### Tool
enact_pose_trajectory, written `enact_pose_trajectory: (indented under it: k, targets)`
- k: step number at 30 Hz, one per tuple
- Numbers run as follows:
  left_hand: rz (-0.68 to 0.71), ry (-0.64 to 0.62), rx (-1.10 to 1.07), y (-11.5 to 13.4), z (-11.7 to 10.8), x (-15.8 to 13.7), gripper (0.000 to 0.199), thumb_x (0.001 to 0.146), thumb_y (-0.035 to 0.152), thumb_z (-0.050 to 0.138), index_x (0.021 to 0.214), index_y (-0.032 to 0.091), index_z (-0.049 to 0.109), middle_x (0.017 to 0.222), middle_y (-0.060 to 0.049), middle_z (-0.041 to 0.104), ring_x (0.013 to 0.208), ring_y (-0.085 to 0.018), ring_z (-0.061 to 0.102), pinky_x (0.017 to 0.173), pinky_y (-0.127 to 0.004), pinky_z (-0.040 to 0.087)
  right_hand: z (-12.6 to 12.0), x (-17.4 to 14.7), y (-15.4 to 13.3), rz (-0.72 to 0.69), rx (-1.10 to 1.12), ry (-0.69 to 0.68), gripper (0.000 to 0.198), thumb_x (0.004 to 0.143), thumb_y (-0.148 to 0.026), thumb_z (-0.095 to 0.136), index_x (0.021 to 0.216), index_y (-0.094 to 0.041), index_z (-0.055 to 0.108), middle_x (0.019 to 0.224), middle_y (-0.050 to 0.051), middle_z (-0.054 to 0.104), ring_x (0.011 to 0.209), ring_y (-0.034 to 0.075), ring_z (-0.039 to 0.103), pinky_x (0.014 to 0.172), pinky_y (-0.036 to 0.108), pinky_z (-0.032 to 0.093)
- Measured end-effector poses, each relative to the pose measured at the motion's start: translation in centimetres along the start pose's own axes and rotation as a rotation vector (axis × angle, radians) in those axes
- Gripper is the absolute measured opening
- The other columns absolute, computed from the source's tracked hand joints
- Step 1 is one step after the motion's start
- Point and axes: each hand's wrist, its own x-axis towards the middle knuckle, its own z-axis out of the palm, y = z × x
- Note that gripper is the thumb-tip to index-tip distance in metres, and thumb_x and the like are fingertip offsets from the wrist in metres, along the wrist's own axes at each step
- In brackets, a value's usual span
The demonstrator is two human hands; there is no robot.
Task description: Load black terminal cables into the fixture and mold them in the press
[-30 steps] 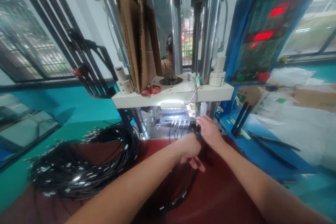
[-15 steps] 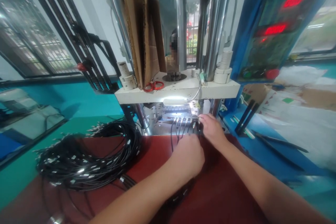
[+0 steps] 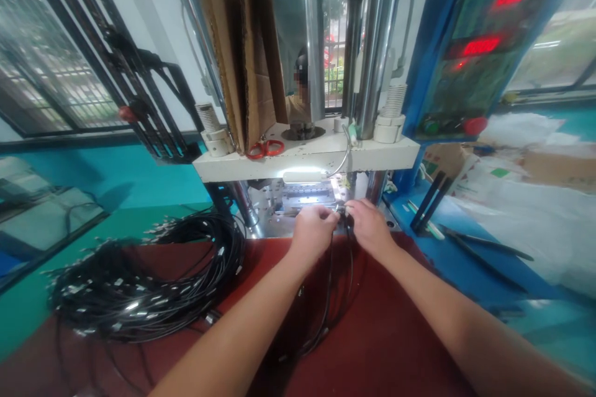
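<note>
My left hand is closed in a pinch at the front of the lit press opening, on a black cable close to its end. Facing it, my right hand pinches the right end of a slim metal bar; most of the bar is behind my fingers. Small metallic cable ends show in the narrow gap between the two hands. Thin black cables hang from there onto the dark red work surface. Behind my hands lies the metal mould under a bright lamp.
A large coil of black cables with metal ends lies at left. Above my hands is the press's white plate, carrying red-handled scissors and cardboard. A blue control box and black tweezers are at right.
My left hand has risen from below the bar to its right end, beside my right hand. My right hand stays nearly in place. The whole view has shifted slightly.
</note>
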Motion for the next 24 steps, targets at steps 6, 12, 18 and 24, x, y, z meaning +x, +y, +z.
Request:
enact_pose_trajectory:
  k: [6, 12, 18, 24]
  targets:
    - [-0.015, 0.059, 0.246, 0.8, 0.9, -0.1, 0.028, 0.088, 0.036, 0.05, 0.082, 0.018, 0.07, 0.088, -0.012, 0.071, 0.088, -0.028, 0.065, 0.078, -0.039, 0.049, 0.2, -0.1, -0.1, 0.005, -0.016, 0.003, 0.031, 0.097, -0.021, 0.037, 0.097, -0.017, 0.067, 0.092, 0.01, 0.064, 0.087, 0.024, 0.06, 0.079, 0.032, 0.044]
    - [-0.055, 0.02, 0.391, 0.9, 1.3, 0.4, 0.024, 0.086, 0.03, 0.05, 0.089, 0.015, 0.069, 0.091, -0.015, 0.07, 0.087, -0.03, 0.067, 0.074, -0.038, 0.051, 0.2, -0.3, -0.4, -0.008, -0.046, 0.011, 0.03, 0.096, -0.021, 0.037, 0.098, -0.018, 0.067, 0.089, 0.009, 0.062, 0.084, 0.024, 0.058, 0.075, 0.032, 0.043]
    - [-0.07, -0.006, 0.454, 1.2, 1.2, 0.8, 0.025, 0.086, 0.029, 0.049, 0.089, 0.015, 0.069, 0.088, -0.014, 0.071, 0.085, -0.029, 0.069, 0.073, -0.036, 0.053, 0.4, -0.3, -0.3, -0.034, -0.056, 0.021, 0.028, 0.096, -0.018, 0.039, 0.097, -0.017, 0.067, 0.089, 0.008, 0.062, 0.085, 0.023, 0.057, 0.077, 0.031, 0.043]
    - [-0.08, -0.002, 0.471, 1.3, 1.4, 1.0, 0.027, 0.086, 0.03, 0.048, 0.091, 0.015, 0.07, 0.09, -0.014, 0.072, 0.087, -0.029, 0.069, 0.073, -0.037, 0.054, 0.5, -0.5, -0.5, -0.041, -0.087, 0.029, 0.027, 0.096, -0.017, 0.04, 0.099, -0.015, 0.067, 0.087, 0.008, 0.061, 0.085, 0.023, 0.057, 0.076, 0.03, 0.041]
